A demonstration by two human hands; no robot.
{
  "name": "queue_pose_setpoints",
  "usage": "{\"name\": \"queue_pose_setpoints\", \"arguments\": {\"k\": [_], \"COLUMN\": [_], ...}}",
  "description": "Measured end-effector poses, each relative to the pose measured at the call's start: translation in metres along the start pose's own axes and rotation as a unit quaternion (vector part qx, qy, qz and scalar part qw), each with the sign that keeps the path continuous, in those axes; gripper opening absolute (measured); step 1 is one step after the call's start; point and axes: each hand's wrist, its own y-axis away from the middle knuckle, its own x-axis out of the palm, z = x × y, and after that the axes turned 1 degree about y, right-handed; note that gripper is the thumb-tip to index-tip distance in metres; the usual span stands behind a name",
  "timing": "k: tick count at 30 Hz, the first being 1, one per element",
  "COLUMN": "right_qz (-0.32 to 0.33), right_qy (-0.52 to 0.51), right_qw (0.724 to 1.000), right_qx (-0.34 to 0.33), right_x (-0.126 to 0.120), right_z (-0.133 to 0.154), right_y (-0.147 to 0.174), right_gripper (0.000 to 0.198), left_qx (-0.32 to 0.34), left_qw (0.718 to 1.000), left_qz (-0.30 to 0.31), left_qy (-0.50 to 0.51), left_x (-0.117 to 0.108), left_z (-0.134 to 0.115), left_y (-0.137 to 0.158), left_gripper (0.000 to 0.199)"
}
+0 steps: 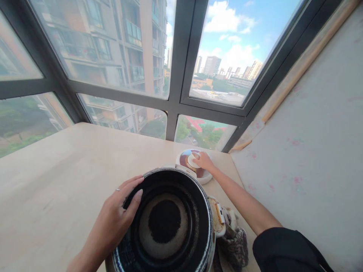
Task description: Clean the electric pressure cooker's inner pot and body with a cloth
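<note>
A deep round pot (197, 217) with a black inside and a worn bottom stands close in front of me, its mouth facing up. My left hand (120, 209) grips its rim at the left, thumb over the inner edge; a ring shows on one finger. Beyond the pot lies a round lid (206, 179) with a glass middle, a pale rim and a white knob. My right hand (203, 161) reaches past the pot's right side and has its fingers closed around that knob. The pot's near edge runs out of view.
The pale sill (70, 181) stretches to the left. A grey fluffy cloth (237, 245) lies beside the pot's stained side handle (217, 216). Dark window frames (171, 121) rise behind, and a papered wall (306, 151) bounds the right.
</note>
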Motion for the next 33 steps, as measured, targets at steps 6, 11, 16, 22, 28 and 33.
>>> {"name": "queue_pose_setpoints", "arguments": {"k": [6,11,16,22,28,33], "right_qz": [0.005,-0.001,0.001,-0.04,-0.097,-0.149], "right_qy": [0.059,0.069,0.061,0.041,0.027,0.0], "right_qw": [0.998,0.998,0.998,0.997,0.989,0.971], "right_qx": [-0.005,-0.005,-0.022,-0.057,-0.111,-0.186], "right_x": [0.014,0.018,0.005,-0.038,-0.101,-0.158], "right_z": [0.011,0.007,-0.011,-0.033,-0.044,-0.049], "right_y": [-0.009,-0.005,0.002,0.014,0.034,0.055], "right_gripper": [0.044,0.044,0.045,0.038,0.043,0.043], "left_qx": [-0.014,-0.036,-0.049,-0.04,-0.05,-0.052], "left_qw": [1.0,0.999,0.997,0.997,0.996,0.995], "left_qz": [-0.001,0.004,0.002,0.004,0.005,0.004], "left_qy": [0.007,0.029,0.055,0.061,0.073,0.089], "left_x": [0.0,-0.001,-0.001,-0.001,-0.002,-0.003], "left_z": [-0.002,-0.005,-0.009,-0.008,-0.007,-0.006], "left_y": [0.0,-0.001,-0.001,-0.002,-0.003,-0.004], "left_gripper": [0.036,0.034,0.033,0.032,0.034,0.038]}}
